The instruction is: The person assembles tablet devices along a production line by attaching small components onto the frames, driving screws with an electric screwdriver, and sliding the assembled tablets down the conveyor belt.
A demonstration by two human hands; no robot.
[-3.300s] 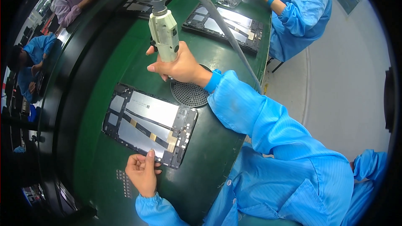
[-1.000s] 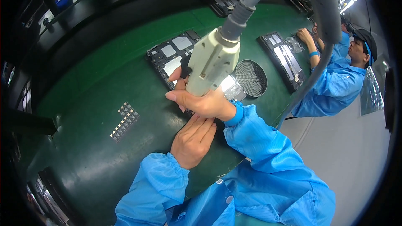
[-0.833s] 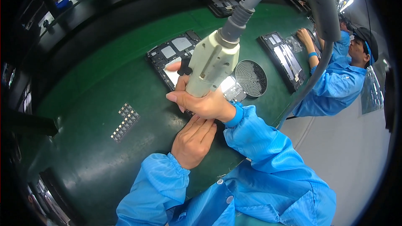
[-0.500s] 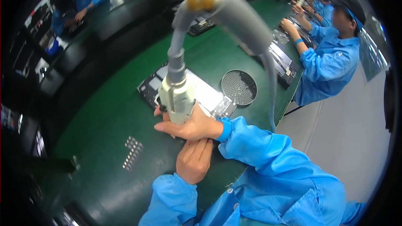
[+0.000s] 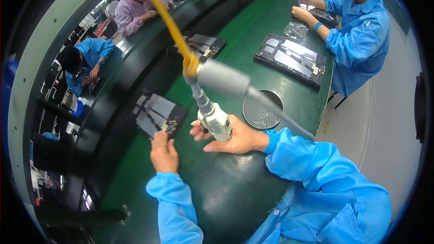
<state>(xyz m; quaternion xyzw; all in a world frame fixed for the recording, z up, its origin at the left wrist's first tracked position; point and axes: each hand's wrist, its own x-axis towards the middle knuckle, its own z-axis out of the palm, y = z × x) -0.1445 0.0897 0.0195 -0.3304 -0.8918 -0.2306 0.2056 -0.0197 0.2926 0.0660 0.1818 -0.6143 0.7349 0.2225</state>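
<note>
My right hand [image 5: 242, 135] is wrapped round a pale electric screwdriver [image 5: 216, 122], which hangs from a yellow cord [image 5: 162, 11] and a grey hose. Its working tip is hidden by the hand. My left hand [image 5: 164, 156] reaches forward with fingers stretched out, the fingertips at the near edge of a flat black device panel [image 5: 156, 110]. That panel bears silvery plates and a small board at its near corner. It lies at the left, partly over the dark strip along the green table [image 5: 217, 190].
A round grey tray [image 5: 262, 116] of small dark screws stands right of the screwdriver. Another device panel [image 5: 294, 61] lies beyond it, one more [image 5: 203, 45] farther left. At the right, a co-worker in blue [image 5: 359, 40] holds a similar tool. Other people sit across the dark strip.
My hands have parted: the left has gone forward and left to the panel, which now lies farther left. The right has lifted the screwdriver off the panel. The view has shifted too.
</note>
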